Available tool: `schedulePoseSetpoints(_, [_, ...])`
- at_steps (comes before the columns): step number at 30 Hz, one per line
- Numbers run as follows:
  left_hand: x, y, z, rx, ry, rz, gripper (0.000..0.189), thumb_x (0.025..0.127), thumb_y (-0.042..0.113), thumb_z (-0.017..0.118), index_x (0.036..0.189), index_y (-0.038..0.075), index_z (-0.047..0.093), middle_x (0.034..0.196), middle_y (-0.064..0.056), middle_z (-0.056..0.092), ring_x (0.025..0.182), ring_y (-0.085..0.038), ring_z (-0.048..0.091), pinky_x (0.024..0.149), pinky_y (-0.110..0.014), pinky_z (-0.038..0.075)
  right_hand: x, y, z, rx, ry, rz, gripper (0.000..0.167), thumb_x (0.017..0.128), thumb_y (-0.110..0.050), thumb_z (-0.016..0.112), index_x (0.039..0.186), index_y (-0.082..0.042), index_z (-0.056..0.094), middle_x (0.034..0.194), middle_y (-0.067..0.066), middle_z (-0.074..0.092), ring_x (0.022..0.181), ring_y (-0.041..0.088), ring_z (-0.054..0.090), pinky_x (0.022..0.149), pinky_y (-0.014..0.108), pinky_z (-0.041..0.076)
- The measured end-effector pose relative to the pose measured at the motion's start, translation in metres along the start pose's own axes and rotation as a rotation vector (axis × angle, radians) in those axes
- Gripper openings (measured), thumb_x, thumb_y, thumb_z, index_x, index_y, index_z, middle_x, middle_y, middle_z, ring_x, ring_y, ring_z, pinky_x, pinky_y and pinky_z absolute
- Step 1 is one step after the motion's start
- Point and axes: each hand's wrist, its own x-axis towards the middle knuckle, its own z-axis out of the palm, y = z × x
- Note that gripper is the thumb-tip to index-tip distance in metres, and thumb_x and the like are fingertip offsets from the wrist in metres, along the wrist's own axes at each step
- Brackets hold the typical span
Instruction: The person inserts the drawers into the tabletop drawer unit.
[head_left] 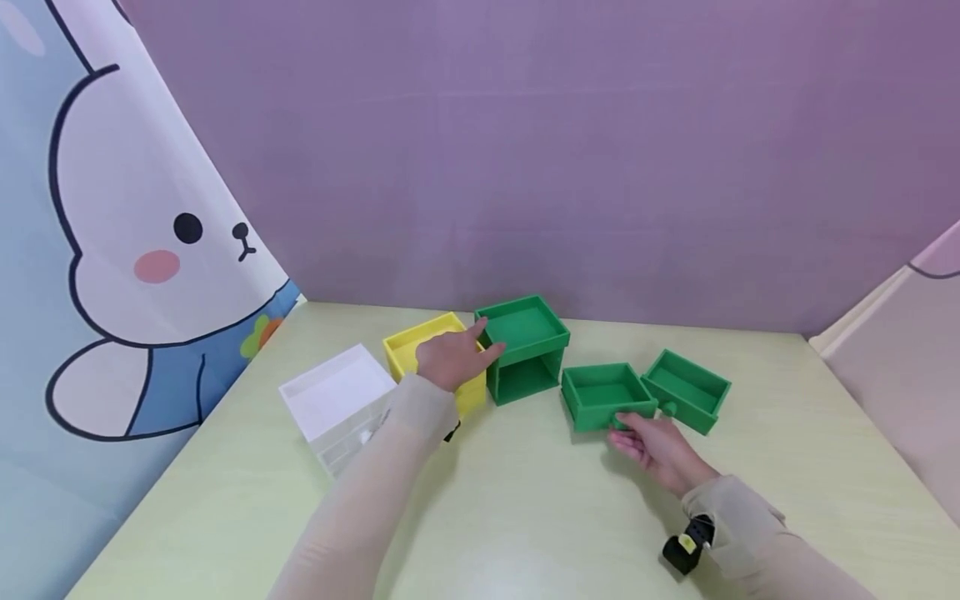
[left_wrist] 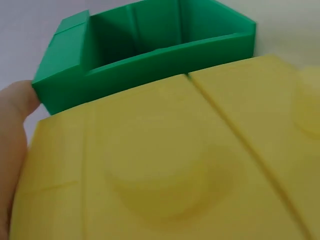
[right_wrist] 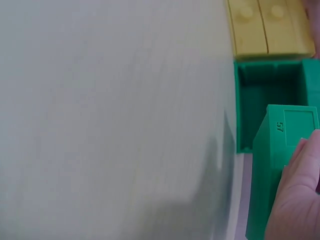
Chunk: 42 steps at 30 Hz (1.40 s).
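Note:
My right hand (head_left: 663,454) pinches the front knob of a green drawer (head_left: 603,396), which appears raised a little above the table. In the right wrist view this drawer (right_wrist: 270,165) shows a face marked with a number. My left hand (head_left: 453,358) reaches over the yellow drawer box (head_left: 472,396), its thumb and index finger spread against the left top edge of the green cabinet (head_left: 525,329). The cabinet's front opening faces me, without a drawer in it. A second green drawer (head_left: 686,383) lies to the right of the held one.
A white drawer box (head_left: 341,387) stands left of the yellow one, partly behind my left forearm. The pale table (head_left: 517,508) ends at a purple backdrop (head_left: 540,167). A cloth with a cartoon rabbit (head_left: 142,208) hangs on the left.

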Motion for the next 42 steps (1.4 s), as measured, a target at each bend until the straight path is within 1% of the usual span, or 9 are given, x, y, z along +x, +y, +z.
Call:
schedulePoseSetpoints(3, [0.0, -0.002, 0.003, -0.026, 0.03, 0.01, 0.073, 0.09, 0.072, 0.031, 0.152, 0.034, 0.026, 0.047, 0.002, 0.033, 0.039, -0.013, 0.022, 0.042, -0.027, 0.02, -0.005, 0.001, 0.002, -0.006, -0.022, -0.009, 0.014, 0.1, -0.012, 0.048, 0.093, -0.005, 0.058, 0.077, -0.001, 0.064, 0.07, 0.004, 0.064, 0.072, 0.016, 0.051])
schedulePoseSetpoints(5, [-0.002, -0.002, 0.001, -0.024, 0.037, 0.006, 0.074, 0.089, 0.073, 0.031, 0.152, 0.033, 0.027, 0.047, 0.002, 0.033, 0.039, -0.013, 0.023, 0.043, -0.027, 0.02, -0.008, 0.002, 0.004, -0.011, -0.034, -0.012, 0.015, 0.1, -0.011, 0.048, 0.092, -0.005, 0.059, 0.077, -0.001, 0.064, 0.07, 0.004, 0.064, 0.072, 0.016, 0.051])
schedulePoseSetpoints(10, [-0.005, 0.001, -0.004, 0.01, 0.021, -0.003, 0.075, 0.089, 0.074, 0.031, 0.152, 0.033, 0.027, 0.047, 0.002, 0.032, 0.039, -0.013, 0.022, 0.043, -0.027, 0.019, -0.011, 0.005, 0.011, -0.028, -0.051, -0.011, 0.016, 0.099, -0.01, 0.047, 0.091, -0.005, 0.059, 0.076, -0.002, 0.064, 0.07, 0.003, 0.063, 0.071, 0.015, 0.05])
schedulePoseSetpoints(15, [-0.003, 0.0, -0.005, 0.061, 0.022, -0.003, 0.076, 0.087, 0.076, 0.03, 0.151, 0.035, 0.027, 0.047, 0.002, 0.031, 0.039, -0.012, 0.019, 0.043, -0.027, 0.017, -0.011, 0.011, 0.018, -0.06, -0.079, -0.01, 0.016, 0.099, -0.012, 0.047, 0.094, -0.002, 0.058, 0.076, -0.002, 0.064, 0.07, 0.003, 0.063, 0.072, 0.015, 0.05])
schedulePoseSetpoints(17, [-0.003, 0.0, -0.005, 0.064, 0.022, -0.007, 0.077, 0.087, 0.077, 0.03, 0.151, 0.036, 0.027, 0.047, 0.002, 0.031, 0.039, -0.012, 0.019, 0.043, -0.027, 0.017, -0.011, 0.013, 0.021, -0.072, -0.093, -0.011, 0.015, 0.099, -0.013, 0.047, 0.095, -0.002, 0.057, 0.078, -0.002, 0.063, 0.071, 0.004, 0.063, 0.072, 0.016, 0.051])
schedulePoseSetpoints(23, [-0.001, 0.001, -0.003, 0.037, 0.017, -0.024, 0.076, 0.087, 0.077, 0.031, 0.151, 0.037, 0.027, 0.048, 0.002, 0.032, 0.04, -0.013, 0.02, 0.043, -0.028, 0.018, -0.009, 0.014, 0.028, -0.069, -0.134, -0.015, 0.015, 0.099, -0.013, 0.05, 0.093, -0.002, 0.058, 0.079, 0.0, 0.064, 0.072, 0.005, 0.063, 0.073, 0.017, 0.051])
schedulePoseSetpoints(29, [-0.003, 0.001, -0.003, 0.032, 0.018, -0.029, 0.075, 0.087, 0.077, 0.03, 0.151, 0.038, 0.026, 0.047, 0.002, 0.032, 0.04, -0.013, 0.02, 0.043, -0.028, 0.018, -0.004, 0.015, 0.034, -0.071, -0.15, -0.014, 0.016, 0.099, -0.011, 0.048, 0.093, 0.0, 0.058, 0.077, 0.001, 0.064, 0.071, 0.005, 0.063, 0.071, 0.017, 0.051])
schedulePoseSetpoints(35, [-0.004, 0.001, -0.005, 0.024, -0.004, -0.043, 0.074, 0.087, 0.077, 0.03, 0.151, 0.039, 0.025, 0.047, 0.002, 0.032, 0.04, -0.013, 0.02, 0.044, -0.028, 0.018, 0.0, 0.017, 0.042, -0.074, -0.151, -0.007, 0.015, 0.099, -0.011, 0.049, 0.094, 0.001, 0.057, 0.077, 0.001, 0.064, 0.07, 0.005, 0.063, 0.07, 0.016, 0.051])
schedulePoseSetpoints(42, [-0.006, 0.002, -0.005, 0.011, 0.01, -0.046, 0.073, 0.088, 0.076, 0.031, 0.151, 0.039, 0.026, 0.046, 0.002, 0.032, 0.04, -0.013, 0.02, 0.043, -0.028, 0.018, 0.006, 0.017, 0.05, -0.094, -0.147, 0.003, 0.016, 0.1, -0.011, 0.048, 0.095, 0.002, 0.057, 0.077, 0.001, 0.063, 0.07, 0.005, 0.063, 0.069, 0.017, 0.051])
